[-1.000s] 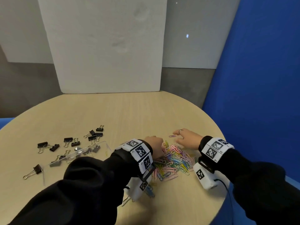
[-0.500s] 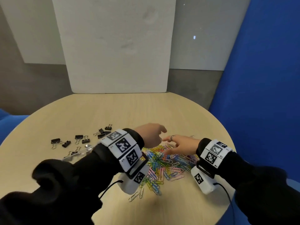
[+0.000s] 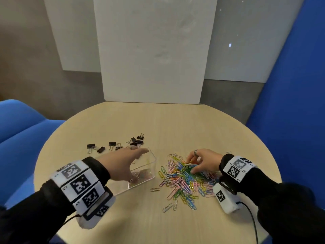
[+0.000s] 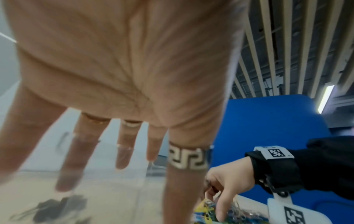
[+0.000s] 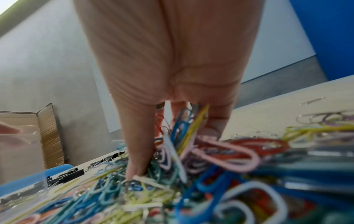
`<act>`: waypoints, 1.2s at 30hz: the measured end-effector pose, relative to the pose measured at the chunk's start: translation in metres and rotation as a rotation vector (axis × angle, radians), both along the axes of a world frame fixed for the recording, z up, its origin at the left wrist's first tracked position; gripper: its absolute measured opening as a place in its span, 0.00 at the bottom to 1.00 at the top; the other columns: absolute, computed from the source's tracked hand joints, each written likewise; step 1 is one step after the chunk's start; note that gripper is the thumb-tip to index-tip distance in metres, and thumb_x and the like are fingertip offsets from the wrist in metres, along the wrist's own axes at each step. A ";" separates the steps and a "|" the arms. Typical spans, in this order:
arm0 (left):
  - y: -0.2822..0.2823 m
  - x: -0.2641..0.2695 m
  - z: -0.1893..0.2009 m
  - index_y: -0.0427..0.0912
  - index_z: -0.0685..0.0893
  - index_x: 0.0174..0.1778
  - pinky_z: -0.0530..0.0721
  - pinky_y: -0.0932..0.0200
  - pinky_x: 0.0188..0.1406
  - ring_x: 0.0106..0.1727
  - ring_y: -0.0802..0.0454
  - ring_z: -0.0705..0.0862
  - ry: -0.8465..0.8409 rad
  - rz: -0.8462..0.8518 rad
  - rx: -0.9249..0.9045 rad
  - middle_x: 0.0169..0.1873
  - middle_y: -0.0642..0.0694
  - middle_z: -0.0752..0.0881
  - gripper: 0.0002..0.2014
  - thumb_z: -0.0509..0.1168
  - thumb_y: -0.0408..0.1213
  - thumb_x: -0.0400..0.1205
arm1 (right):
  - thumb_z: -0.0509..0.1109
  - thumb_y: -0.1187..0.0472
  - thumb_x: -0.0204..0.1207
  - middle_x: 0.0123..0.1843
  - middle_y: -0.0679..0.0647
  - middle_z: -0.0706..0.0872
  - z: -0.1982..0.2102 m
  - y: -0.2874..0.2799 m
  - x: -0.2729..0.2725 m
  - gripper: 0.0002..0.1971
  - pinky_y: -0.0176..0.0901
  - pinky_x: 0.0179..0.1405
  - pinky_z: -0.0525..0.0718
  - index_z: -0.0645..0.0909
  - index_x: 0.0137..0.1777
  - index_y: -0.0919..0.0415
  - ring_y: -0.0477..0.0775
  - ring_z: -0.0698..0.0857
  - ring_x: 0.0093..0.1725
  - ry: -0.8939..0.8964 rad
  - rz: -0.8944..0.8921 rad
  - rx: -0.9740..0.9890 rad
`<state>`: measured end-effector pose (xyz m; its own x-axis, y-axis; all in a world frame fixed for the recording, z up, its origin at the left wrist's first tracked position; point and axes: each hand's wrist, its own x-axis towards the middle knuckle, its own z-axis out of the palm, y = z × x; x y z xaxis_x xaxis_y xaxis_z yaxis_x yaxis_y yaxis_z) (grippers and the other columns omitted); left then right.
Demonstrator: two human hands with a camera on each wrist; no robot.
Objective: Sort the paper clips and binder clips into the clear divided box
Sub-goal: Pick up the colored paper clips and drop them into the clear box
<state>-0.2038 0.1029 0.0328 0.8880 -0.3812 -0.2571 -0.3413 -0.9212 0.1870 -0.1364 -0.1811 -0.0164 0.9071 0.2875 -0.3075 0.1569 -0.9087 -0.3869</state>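
A pile of coloured paper clips (image 3: pixel 184 178) (image 5: pixel 210 159) lies right of centre on the round table. My right hand (image 3: pixel 198 162) (image 5: pixel 172 121) (image 4: pixel 226 184) digs into its far side, fingers and thumb curled round a bunch of clips. The clear box (image 3: pixel 149 166) stands just left of the pile with some paper clips (image 3: pixel 142 173) on its floor. My left hand (image 3: pixel 133 155) (image 4: pixel 122 151) reaches over the box with fingers straight and spread, holding nothing. Several black binder clips (image 3: pixel 123 143) (image 5: pixel 103 160) lie beyond the box.
A white board (image 3: pixel 151 50) leans at the table's far edge. A blue chair (image 3: pixel 17 129) is at the left and a blue partition (image 3: pixel 290 85) at the right. A few stray clips (image 3: pixel 168 206) lie near the front of the wooden table (image 3: pixel 175 124).
My left hand has left the paper clip pile and swung left over the clear box, fingers now spread. My right hand has sunk into the pile and curled round clips.
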 end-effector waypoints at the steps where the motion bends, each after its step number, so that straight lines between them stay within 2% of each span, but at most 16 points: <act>1: 0.004 -0.002 -0.002 0.57 0.52 0.81 0.75 0.64 0.62 0.61 0.57 0.73 -0.006 0.000 -0.020 0.74 0.54 0.68 0.43 0.71 0.40 0.76 | 0.78 0.56 0.69 0.52 0.48 0.79 0.000 0.000 0.001 0.21 0.38 0.46 0.76 0.79 0.62 0.54 0.45 0.77 0.44 -0.009 -0.009 0.000; 4: 0.010 -0.003 -0.008 0.58 0.49 0.81 0.70 0.70 0.50 0.54 0.61 0.69 -0.050 -0.008 -0.082 0.73 0.54 0.68 0.43 0.69 0.35 0.77 | 0.78 0.57 0.68 0.46 0.46 0.80 0.001 0.001 0.002 0.16 0.33 0.37 0.75 0.82 0.56 0.54 0.42 0.78 0.40 -0.083 -0.042 0.014; 7: 0.013 -0.002 -0.013 0.61 0.47 0.81 0.73 0.69 0.49 0.55 0.59 0.74 -0.056 -0.012 -0.144 0.70 0.54 0.69 0.46 0.71 0.35 0.76 | 0.78 0.61 0.69 0.40 0.46 0.83 0.002 0.003 0.002 0.08 0.32 0.39 0.76 0.83 0.45 0.51 0.45 0.80 0.39 -0.171 -0.053 0.074; 10: 0.018 -0.003 -0.016 0.64 0.47 0.80 0.79 0.67 0.50 0.59 0.58 0.77 -0.062 0.009 -0.232 0.69 0.56 0.67 0.48 0.74 0.41 0.73 | 0.76 0.63 0.71 0.41 0.51 0.87 0.008 0.005 0.000 0.05 0.36 0.41 0.80 0.85 0.44 0.54 0.48 0.83 0.38 -0.222 -0.071 0.141; 12: 0.023 -0.006 -0.018 0.63 0.49 0.80 0.81 0.62 0.55 0.60 0.57 0.76 -0.087 0.039 -0.271 0.69 0.57 0.67 0.48 0.75 0.45 0.71 | 0.76 0.63 0.71 0.42 0.51 0.88 0.012 0.005 0.001 0.05 0.39 0.47 0.82 0.85 0.44 0.53 0.50 0.84 0.42 -0.258 -0.077 0.191; 14: 0.027 -0.010 -0.020 0.62 0.53 0.78 0.80 0.58 0.59 0.61 0.57 0.77 -0.096 0.080 -0.289 0.69 0.57 0.69 0.46 0.75 0.50 0.69 | 0.76 0.63 0.71 0.40 0.47 0.87 0.015 0.006 0.001 0.05 0.31 0.43 0.81 0.84 0.43 0.52 0.47 0.84 0.41 -0.283 -0.073 0.235; 16: 0.031 -0.013 -0.023 0.60 0.58 0.76 0.81 0.60 0.57 0.58 0.58 0.79 -0.081 0.128 -0.324 0.63 0.57 0.74 0.43 0.76 0.51 0.68 | 0.76 0.63 0.71 0.37 0.43 0.86 0.019 0.008 0.002 0.06 0.23 0.35 0.77 0.83 0.41 0.50 0.42 0.83 0.37 -0.296 -0.065 0.268; 18: 0.033 -0.014 -0.027 0.57 0.63 0.72 0.81 0.65 0.50 0.52 0.60 0.80 -0.077 0.154 -0.362 0.55 0.60 0.76 0.39 0.76 0.49 0.68 | 0.76 0.63 0.71 0.36 0.43 0.85 0.023 0.013 0.002 0.07 0.23 0.31 0.76 0.83 0.41 0.50 0.38 0.81 0.33 -0.297 -0.058 0.313; 20: 0.033 -0.014 -0.029 0.56 0.66 0.69 0.80 0.66 0.47 0.50 0.60 0.81 -0.087 0.167 -0.387 0.51 0.61 0.76 0.36 0.77 0.48 0.68 | 0.76 0.64 0.71 0.36 0.44 0.86 0.031 0.021 0.000 0.06 0.23 0.30 0.76 0.84 0.42 0.51 0.35 0.81 0.30 -0.296 -0.034 0.369; 22: 0.033 -0.012 -0.029 0.56 0.67 0.68 0.80 0.65 0.46 0.49 0.60 0.81 -0.090 0.170 -0.398 0.51 0.61 0.77 0.36 0.77 0.47 0.67 | 0.76 0.65 0.71 0.36 0.46 0.87 0.044 0.035 -0.002 0.06 0.25 0.32 0.78 0.85 0.42 0.53 0.33 0.81 0.29 -0.286 0.009 0.451; 26: 0.033 -0.011 -0.029 0.57 0.67 0.69 0.78 0.70 0.41 0.48 0.61 0.81 -0.084 0.163 -0.404 0.51 0.60 0.78 0.36 0.78 0.46 0.67 | 0.77 0.67 0.69 0.40 0.48 0.88 0.069 0.073 -0.013 0.09 0.27 0.44 0.82 0.84 0.40 0.51 0.37 0.85 0.38 -0.267 0.151 0.605; 28: 0.033 -0.010 -0.029 0.57 0.67 0.69 0.79 0.68 0.43 0.48 0.61 0.81 -0.087 0.166 -0.403 0.51 0.60 0.79 0.37 0.78 0.46 0.66 | 0.76 0.69 0.69 0.41 0.47 0.88 0.073 0.093 -0.019 0.08 0.25 0.44 0.82 0.85 0.42 0.55 0.36 0.86 0.38 -0.219 0.226 0.643; 31: 0.033 -0.010 -0.028 0.56 0.68 0.69 0.80 0.66 0.45 0.48 0.60 0.82 -0.085 0.170 -0.410 0.51 0.60 0.79 0.37 0.78 0.46 0.66 | 0.75 0.70 0.70 0.42 0.47 0.87 0.066 0.116 -0.024 0.06 0.28 0.47 0.84 0.86 0.46 0.63 0.36 0.86 0.41 -0.174 0.294 0.612; 34: 0.034 -0.011 -0.027 0.56 0.69 0.68 0.83 0.61 0.51 0.49 0.59 0.82 -0.076 0.169 -0.422 0.50 0.60 0.80 0.37 0.79 0.45 0.66 | 0.75 0.70 0.70 0.45 0.50 0.88 0.048 0.125 -0.028 0.06 0.36 0.53 0.86 0.87 0.47 0.63 0.44 0.87 0.45 -0.252 0.335 0.554; 36: 0.035 -0.011 -0.027 0.56 0.69 0.68 0.83 0.61 0.52 0.49 0.59 0.82 -0.073 0.165 -0.428 0.49 0.61 0.80 0.36 0.79 0.45 0.66 | 0.75 0.71 0.70 0.47 0.54 0.88 0.035 0.127 -0.031 0.06 0.30 0.51 0.83 0.88 0.46 0.63 0.45 0.85 0.45 -0.372 0.410 0.525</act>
<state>-0.2146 0.1382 0.0054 0.9557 -0.2914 -0.0415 -0.2232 -0.8093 0.5433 -0.1673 -0.0541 0.0182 0.7132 0.6480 0.2673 0.6466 -0.4608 -0.6079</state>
